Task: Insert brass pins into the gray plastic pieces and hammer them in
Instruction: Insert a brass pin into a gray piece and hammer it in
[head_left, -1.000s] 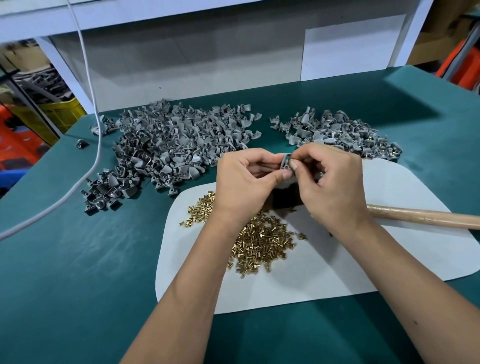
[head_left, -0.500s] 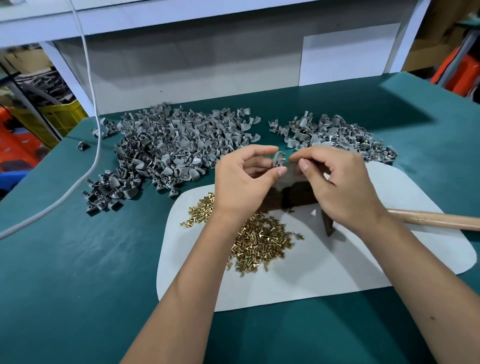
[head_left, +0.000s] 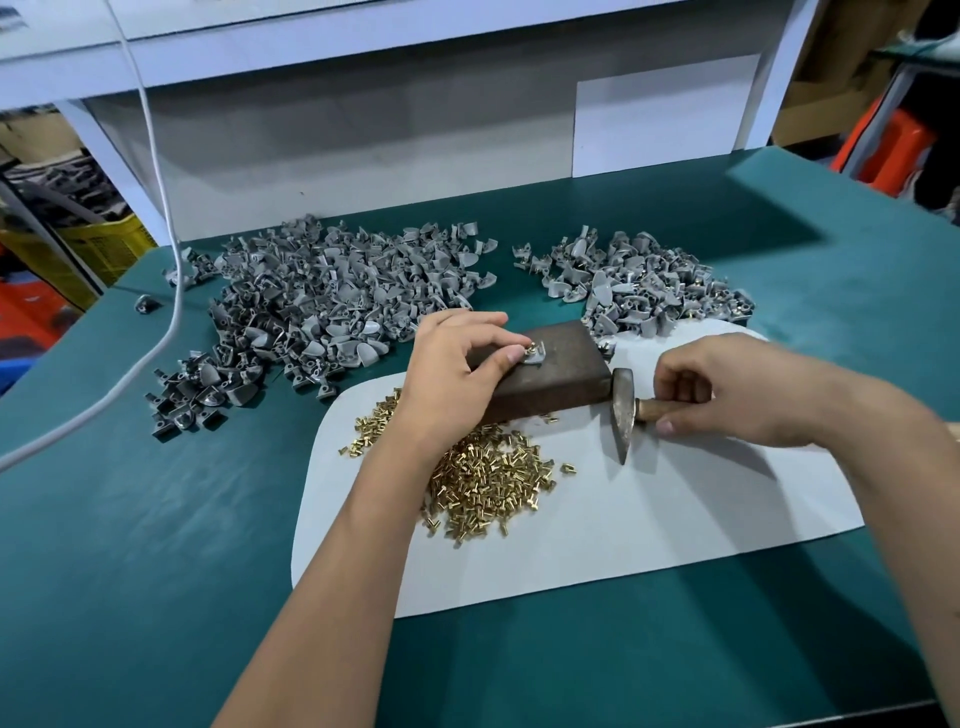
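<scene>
Sitting on the green tabletop is a white mat, and on it a dark block that looks heavy and hard, good for hitting on. At 11 o'clock from the block lies a big heap of gray plastic pieces; a smaller heap lies at 1 o'clock. The hammer lies at 3 o'clock, touching the block. The right hand curls its fingers round the wooden handle near the head; I think a hold farther back would swing better. A pile of brass pins sits at 6 o'clock. The left hand pinches one gray piece on the block top, with a pin standing in it. The piece looks tiny, light and slippery, so hold its edges, away from the pin.
</scene>
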